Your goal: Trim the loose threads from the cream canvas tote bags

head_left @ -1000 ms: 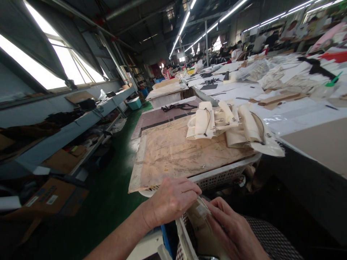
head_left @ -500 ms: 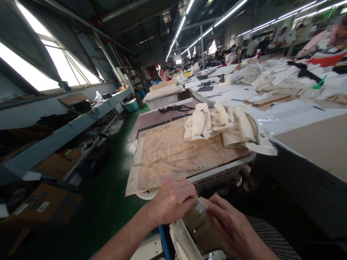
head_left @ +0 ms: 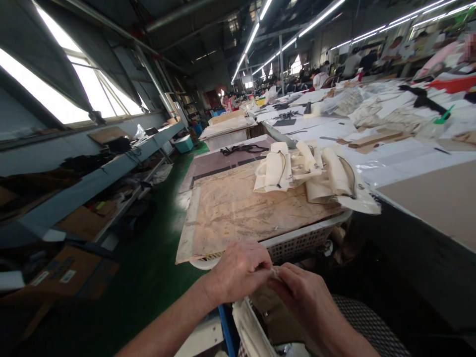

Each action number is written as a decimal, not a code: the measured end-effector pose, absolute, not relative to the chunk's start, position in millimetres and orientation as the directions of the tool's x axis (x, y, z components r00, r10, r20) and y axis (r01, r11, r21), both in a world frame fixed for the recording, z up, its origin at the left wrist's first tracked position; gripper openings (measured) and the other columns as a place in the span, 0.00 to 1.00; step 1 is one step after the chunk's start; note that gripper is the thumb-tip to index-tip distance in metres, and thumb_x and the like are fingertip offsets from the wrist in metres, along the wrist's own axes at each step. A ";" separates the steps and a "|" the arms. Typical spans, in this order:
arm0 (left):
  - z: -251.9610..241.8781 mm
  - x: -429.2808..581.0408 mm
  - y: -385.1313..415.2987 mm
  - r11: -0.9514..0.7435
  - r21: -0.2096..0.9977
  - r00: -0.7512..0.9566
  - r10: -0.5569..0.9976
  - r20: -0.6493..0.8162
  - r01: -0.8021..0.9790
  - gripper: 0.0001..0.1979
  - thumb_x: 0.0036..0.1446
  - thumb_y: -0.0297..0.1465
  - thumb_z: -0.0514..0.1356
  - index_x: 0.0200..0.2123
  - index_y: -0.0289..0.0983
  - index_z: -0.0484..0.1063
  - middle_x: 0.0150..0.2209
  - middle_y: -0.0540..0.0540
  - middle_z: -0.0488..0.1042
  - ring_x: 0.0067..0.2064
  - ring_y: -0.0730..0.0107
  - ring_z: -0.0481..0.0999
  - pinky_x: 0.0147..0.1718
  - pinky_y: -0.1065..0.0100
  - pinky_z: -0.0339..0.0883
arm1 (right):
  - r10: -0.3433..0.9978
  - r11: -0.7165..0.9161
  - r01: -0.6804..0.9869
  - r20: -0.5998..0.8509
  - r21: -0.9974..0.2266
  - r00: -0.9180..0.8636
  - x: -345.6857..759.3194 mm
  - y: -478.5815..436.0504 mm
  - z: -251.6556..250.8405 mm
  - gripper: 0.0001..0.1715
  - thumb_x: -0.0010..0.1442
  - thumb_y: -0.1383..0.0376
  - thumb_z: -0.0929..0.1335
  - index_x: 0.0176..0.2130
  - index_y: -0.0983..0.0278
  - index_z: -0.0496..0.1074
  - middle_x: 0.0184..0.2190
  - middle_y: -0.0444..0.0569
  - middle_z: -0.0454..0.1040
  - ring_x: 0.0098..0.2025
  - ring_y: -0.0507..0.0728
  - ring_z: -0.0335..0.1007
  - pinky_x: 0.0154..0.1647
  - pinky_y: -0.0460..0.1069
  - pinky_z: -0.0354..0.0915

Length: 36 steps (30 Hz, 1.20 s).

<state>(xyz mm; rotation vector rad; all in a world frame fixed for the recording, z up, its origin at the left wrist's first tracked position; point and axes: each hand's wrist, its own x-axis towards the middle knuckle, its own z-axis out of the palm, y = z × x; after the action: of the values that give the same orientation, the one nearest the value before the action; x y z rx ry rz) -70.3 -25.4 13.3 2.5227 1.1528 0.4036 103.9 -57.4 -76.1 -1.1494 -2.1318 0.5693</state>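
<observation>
A cream fabric bag (head_left: pixel 251 325) stands low in the view with its mouth facing up, showing a tan lining. My left hand (head_left: pixel 241 267) is closed, pinching the far top edge of the bag. Right beside it, my right hand (head_left: pixel 307 292) is closed on the same edge, and the two sets of fingertips nearly meet. What exactly lies between the fingertips is hidden. A bit of metal hardware glints inside the bag. Under it on the left are a blue edge (head_left: pixel 226 327) and a pale machine-like surface (head_left: pixel 204 334).
Ahead lies a brown board (head_left: pixel 230 213) on a white plastic basket (head_left: pixel 308 238). Several cream bag pieces (head_left: pixel 277 168) rest on its right side. A long white worktable (head_left: pixel 345 134) runs along the right. Shelving (head_left: pixel 92 183) and a cardboard box (head_left: pixel 70 272) stand left, across a green floor.
My right hand has moved up and left, bringing its fingertips against the left hand's at the bag's edge. The light patch of edge seen between them is now covered.
</observation>
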 end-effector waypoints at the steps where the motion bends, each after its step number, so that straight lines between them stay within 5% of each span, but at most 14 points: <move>1: 13.3 -70.3 -25.5 -0.608 0.422 0.626 0.771 0.112 0.673 0.06 0.55 0.23 0.62 0.26 0.35 0.72 0.27 0.50 0.75 0.31 0.70 0.73 0.33 0.71 0.64 | 0.852 0.520 0.577 0.331 -0.629 -0.406 103.3 -57.5 -77.4 0.11 0.66 0.65 0.65 0.30 0.61 0.69 0.26 0.41 0.71 0.25 0.52 0.69 0.26 0.46 0.56; 6: 11.5 -72.5 -25.0 -0.611 0.428 0.623 0.771 0.131 0.666 0.07 0.56 0.24 0.61 0.26 0.35 0.71 0.27 0.50 0.75 0.32 0.70 0.73 0.33 0.71 0.65 | 0.864 0.504 0.604 0.351 -0.618 -0.361 100.6 -63.2 -81.0 0.07 0.64 0.66 0.66 0.32 0.61 0.71 0.26 0.42 0.71 0.24 0.52 0.68 0.25 0.46 0.52; 17: 16.9 -72.5 -24.9 -0.497 0.515 0.552 0.832 0.054 0.699 0.05 0.51 0.22 0.62 0.27 0.37 0.70 0.26 0.54 0.72 0.30 0.72 0.70 0.29 0.73 0.60 | 0.862 0.494 0.520 0.313 -0.697 -0.400 101.0 -48.3 -70.7 0.30 0.70 0.56 0.58 0.19 0.63 0.60 0.19 0.41 0.62 0.21 0.48 0.60 0.22 0.44 0.51; 24: 26.3 -72.7 -28.5 -0.271 0.628 0.412 0.907 -0.087 0.729 0.11 0.48 0.23 0.66 0.30 0.37 0.65 0.29 0.55 0.75 0.30 0.73 0.70 0.28 0.74 0.59 | 0.820 0.572 0.547 0.441 -0.611 -0.365 90.5 -61.0 -73.6 0.23 0.72 0.56 0.54 0.35 0.61 0.70 0.27 0.44 0.73 0.26 0.51 0.70 0.25 0.45 0.57; 27: 30.4 -71.7 -31.5 -0.235 0.639 0.386 0.917 -0.104 0.732 0.10 0.47 0.21 0.64 0.30 0.37 0.67 0.29 0.55 0.75 0.31 0.73 0.70 0.30 0.73 0.60 | 0.779 0.614 0.599 0.514 -0.514 -0.359 88.2 -61.4 -73.6 0.23 0.72 0.58 0.54 0.32 0.60 0.69 0.22 0.42 0.71 0.20 0.51 0.67 0.22 0.47 0.52; 33: 33.7 -68.4 -50.4 -0.171 0.582 0.283 0.953 -0.106 0.795 0.21 0.42 0.23 0.65 0.42 0.38 0.67 0.41 0.49 0.74 0.37 0.67 0.72 0.34 0.69 0.66 | 0.773 0.624 0.570 0.529 -0.535 -0.350 92.1 -56.4 -74.2 0.22 0.71 0.62 0.57 0.27 0.61 0.67 0.21 0.40 0.67 0.19 0.49 0.62 0.22 0.46 0.50; 36: 28.8 -68.1 -58.0 -0.087 0.520 0.172 0.978 -0.117 0.850 0.15 0.45 0.22 0.62 0.38 0.38 0.67 0.36 0.49 0.75 0.34 0.67 0.72 0.30 0.70 0.65 | 0.783 0.613 0.567 0.521 -0.550 -0.342 92.0 -56.1 -74.1 0.23 0.71 0.61 0.58 0.26 0.61 0.67 0.20 0.41 0.67 0.18 0.49 0.62 0.21 0.46 0.50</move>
<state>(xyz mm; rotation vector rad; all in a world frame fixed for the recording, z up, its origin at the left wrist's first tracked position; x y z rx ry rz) -68.1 -58.0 28.8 1.9810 1.7199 0.3584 92.0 -56.1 -74.1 -1.0606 -2.0494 0.3474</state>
